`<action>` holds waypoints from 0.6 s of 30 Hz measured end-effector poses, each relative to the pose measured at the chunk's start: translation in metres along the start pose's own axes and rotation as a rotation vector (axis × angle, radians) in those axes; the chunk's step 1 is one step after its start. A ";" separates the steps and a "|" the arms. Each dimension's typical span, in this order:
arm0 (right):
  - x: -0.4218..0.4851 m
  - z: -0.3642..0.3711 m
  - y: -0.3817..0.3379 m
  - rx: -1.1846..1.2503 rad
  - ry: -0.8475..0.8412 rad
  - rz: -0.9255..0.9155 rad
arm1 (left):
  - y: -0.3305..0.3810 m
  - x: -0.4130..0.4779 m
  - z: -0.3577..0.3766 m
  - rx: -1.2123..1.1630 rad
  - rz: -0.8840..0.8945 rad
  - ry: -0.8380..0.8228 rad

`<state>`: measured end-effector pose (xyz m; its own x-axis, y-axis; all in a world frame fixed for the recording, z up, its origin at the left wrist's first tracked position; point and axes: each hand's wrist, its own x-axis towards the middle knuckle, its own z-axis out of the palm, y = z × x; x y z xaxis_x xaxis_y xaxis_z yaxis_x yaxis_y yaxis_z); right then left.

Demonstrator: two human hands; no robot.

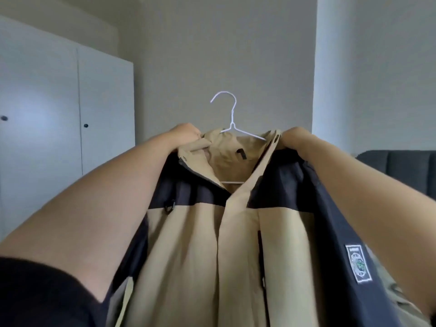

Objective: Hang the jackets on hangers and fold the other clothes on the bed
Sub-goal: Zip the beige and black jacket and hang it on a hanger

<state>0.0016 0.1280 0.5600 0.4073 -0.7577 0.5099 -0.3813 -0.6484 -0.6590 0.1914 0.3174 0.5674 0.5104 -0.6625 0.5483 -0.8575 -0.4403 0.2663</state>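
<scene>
Tan-and-navy jacket (236,232) is hanging in mid-air before the wall. Left hand (186,133) and right hand (296,136) are gripping its shoulders. Wire hanger (232,123) is sitting inside the collar. Risk: hanger tipping out if either shoulder slackens.

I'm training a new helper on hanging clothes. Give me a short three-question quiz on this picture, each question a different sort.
1. True or false: the hook of the hanger rests on a rail.
2. What do the left hand and right hand grip? A) the jacket near its collar B) the hook C) nothing
3. Fill in: the white wardrobe stands on the person's ____ side.

Key: 1 false, the hook is free in the air; 2 A; 3 left.
</scene>
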 end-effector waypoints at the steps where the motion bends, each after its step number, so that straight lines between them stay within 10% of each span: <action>1: -0.006 0.014 0.020 -0.058 -0.103 0.038 | -0.006 -0.012 0.023 0.005 -0.027 -0.109; 12: -0.110 0.194 0.221 -0.252 -0.633 0.320 | -0.099 -0.119 0.314 -0.107 -0.242 -0.447; 18: -0.166 0.249 0.225 -0.399 -0.466 -0.232 | -0.112 -0.136 0.395 -0.197 -0.362 -0.477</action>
<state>0.0548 0.1265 0.1891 0.7992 -0.5411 0.2619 -0.4818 -0.8371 -0.2591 0.2442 0.2174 0.1502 0.7044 -0.7098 -0.0059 -0.5977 -0.5977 0.5343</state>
